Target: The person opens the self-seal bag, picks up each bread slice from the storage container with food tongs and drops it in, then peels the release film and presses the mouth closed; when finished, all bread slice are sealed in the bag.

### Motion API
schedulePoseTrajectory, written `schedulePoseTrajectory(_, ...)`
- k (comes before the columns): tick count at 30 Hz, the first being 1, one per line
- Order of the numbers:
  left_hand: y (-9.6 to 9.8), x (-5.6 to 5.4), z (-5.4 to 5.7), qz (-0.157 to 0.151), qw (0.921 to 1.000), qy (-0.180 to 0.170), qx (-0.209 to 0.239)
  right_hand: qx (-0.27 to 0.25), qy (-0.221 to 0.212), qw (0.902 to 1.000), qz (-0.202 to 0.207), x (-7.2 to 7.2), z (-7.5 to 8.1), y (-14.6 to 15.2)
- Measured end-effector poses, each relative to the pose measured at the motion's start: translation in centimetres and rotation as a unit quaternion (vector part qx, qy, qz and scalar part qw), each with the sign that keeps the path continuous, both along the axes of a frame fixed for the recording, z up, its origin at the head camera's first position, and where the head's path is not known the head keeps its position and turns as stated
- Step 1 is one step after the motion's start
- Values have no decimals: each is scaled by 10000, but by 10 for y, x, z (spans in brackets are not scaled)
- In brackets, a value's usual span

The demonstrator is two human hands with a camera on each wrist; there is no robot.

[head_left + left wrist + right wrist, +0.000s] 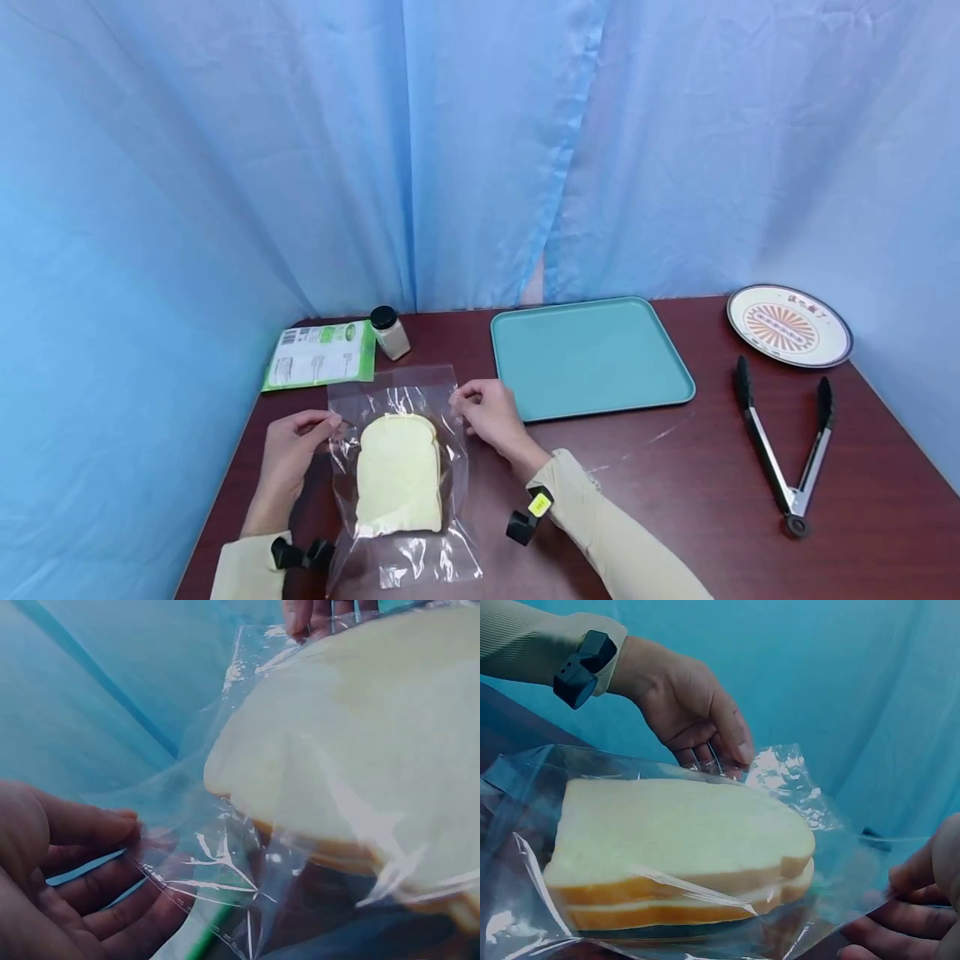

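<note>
A clear plastic bag (pixel 431 562) with bread slices (pixel 399 475) inside spans the space between my two hands. My left hand (pixel 291 450) pinches its left edge between thumb and forefinger. On the opposite edge, my right hand (pixel 491 412) pinches the film near the bag's far end. Two stacked slices (pixel 682 832) with brown crusts show through the film in the right wrist view. In the left wrist view, the thumb and fingers of the left hand (pixel 82 862) grip the wrinkled side of the film.
Behind the bag lie a green and white packet (pixel 318 354) and a black-lidded jar (pixel 392 333). A teal tray (pixel 592 358) sits right of centre. Farther right are a patterned plate (pixel 789 325) and spread tongs (pixel 787 492). Blue curtains (pixel 480 150) enclose the dark table (pixel 637 500).
</note>
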State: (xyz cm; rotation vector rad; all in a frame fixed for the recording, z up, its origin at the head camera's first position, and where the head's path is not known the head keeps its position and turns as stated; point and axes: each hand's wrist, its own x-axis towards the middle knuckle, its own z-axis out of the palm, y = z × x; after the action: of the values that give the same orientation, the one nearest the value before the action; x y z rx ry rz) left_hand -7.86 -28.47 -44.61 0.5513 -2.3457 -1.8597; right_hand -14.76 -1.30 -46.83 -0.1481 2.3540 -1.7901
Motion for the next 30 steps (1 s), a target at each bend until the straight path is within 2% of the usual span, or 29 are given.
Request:
schedulePoseTrajectory(3,2,17,15,91,9980,578,220,-145,591,9979,199,11,19,7)
schedulePoseTrajectory(5,5,29,25,184,9939,996,430,-249,1029,9939,322,19,33,13)
schedulePoseTrajectory(8,9,49,40,385,9812,1711,809,-319,1729,9832,489,32,51,22)
schedulePoseTrajectory(11,12,68,53,374,9637,2415,1079,-421,2326,9698,599,43,67,30)
schedulePoseTrajectory(13,15,77,60,338,9559,2695,1118,-512,2750,9579,651,48,75,35)
schedulePoseTrajectory(15,18,81,62,227,9526,2836,1074,-548,3092,9473,639,51,81,37)
schedulePoseTrajectory(18,23,82,61,58,9562,2792,874,-496,3465,9349,579,50,81,38)
schedulePoseTrajectory(19,25,82,60,14,9531,2890,896,-541,3577,9307,546,50,79,39)
schedulePoseTrajectory(20,26,82,58,-64,9467,3063,991,-579,3683,9265,520,50,78,39)
schedulePoseTrajectory(22,28,82,58,-112,9441,3153,960,-657,3882,9179,489,48,75,40)
schedulePoseTrajectory(24,31,83,58,-90,9354,3389,1006,-799,4012,9114,459,48,74,41)
schedulePoseTrajectory(25,31,82,58,-108,9272,3565,1148,-862,4026,9102,448,48,74,42)
schedulePoseTrajectory(26,31,81,58,-172,9215,3679,1228,-887,4025,9100,459,47,73,42)
schedulePoseTrajectory(27,31,80,58,-199,9200,3713,1238,-898,3996,9110,473,47,73,43)
schedulePoseTrajectory(30,30,80,56,-353,8998,4054,1576,-965,3957,9117,538,47,73,45)
